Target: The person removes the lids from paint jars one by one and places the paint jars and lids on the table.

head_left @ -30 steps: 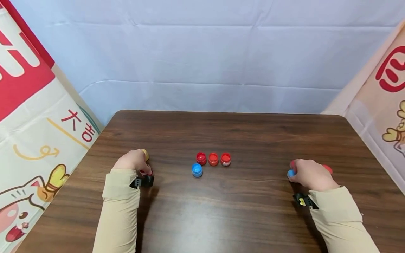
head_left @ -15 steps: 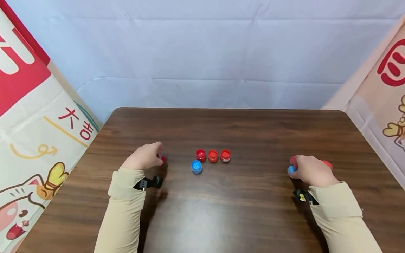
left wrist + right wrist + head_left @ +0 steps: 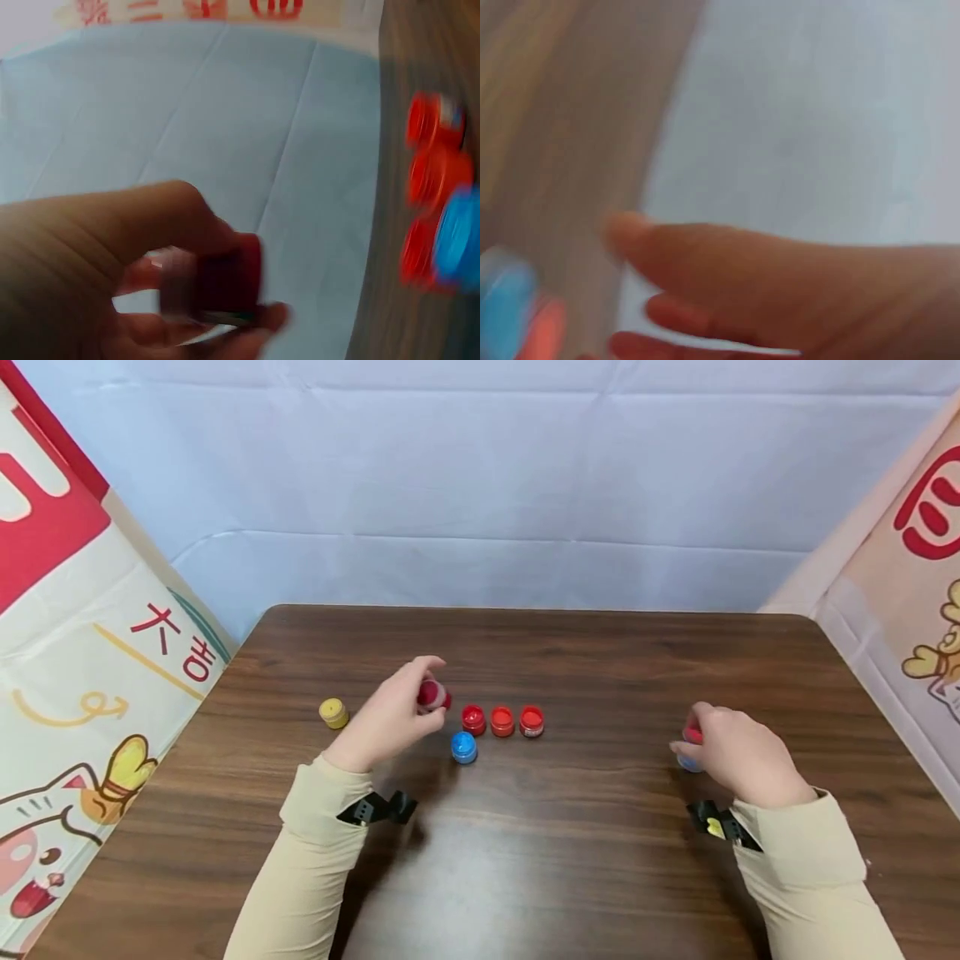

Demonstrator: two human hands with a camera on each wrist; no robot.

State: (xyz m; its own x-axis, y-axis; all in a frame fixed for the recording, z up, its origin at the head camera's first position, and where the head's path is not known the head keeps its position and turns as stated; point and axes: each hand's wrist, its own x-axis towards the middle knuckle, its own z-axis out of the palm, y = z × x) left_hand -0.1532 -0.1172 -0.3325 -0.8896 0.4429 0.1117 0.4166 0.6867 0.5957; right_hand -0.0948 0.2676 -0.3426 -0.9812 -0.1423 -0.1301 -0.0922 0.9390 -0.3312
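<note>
My left hand (image 3: 386, 714) grips a small dark red paint jar (image 3: 431, 694) above the table, left of a short row of jars. In the left wrist view the dark red jar (image 3: 229, 279) sits between thumb and fingers, blurred. My right hand (image 3: 744, 756) hovers at the right beside a red jar (image 3: 693, 736) and a blue jar (image 3: 688, 763), both partly hidden by it. In the right wrist view the fingers are loosely bent with nothing seen between them; the blue jar (image 3: 504, 307) and a red jar (image 3: 544, 330) lie apart from the thumb.
Mid-table stand a dark red jar (image 3: 473, 720), an orange-red jar (image 3: 502, 721) and another orange-red jar (image 3: 532, 721) in a row. A blue jar (image 3: 464, 747) is just in front. A yellow jar (image 3: 333, 713) stands left on the brown wooden table (image 3: 570, 860).
My left hand has left the yellow jar's side and moved right and up with the dark red jar. My right hand has shifted slightly; the red jar at its right side is now hidden.
</note>
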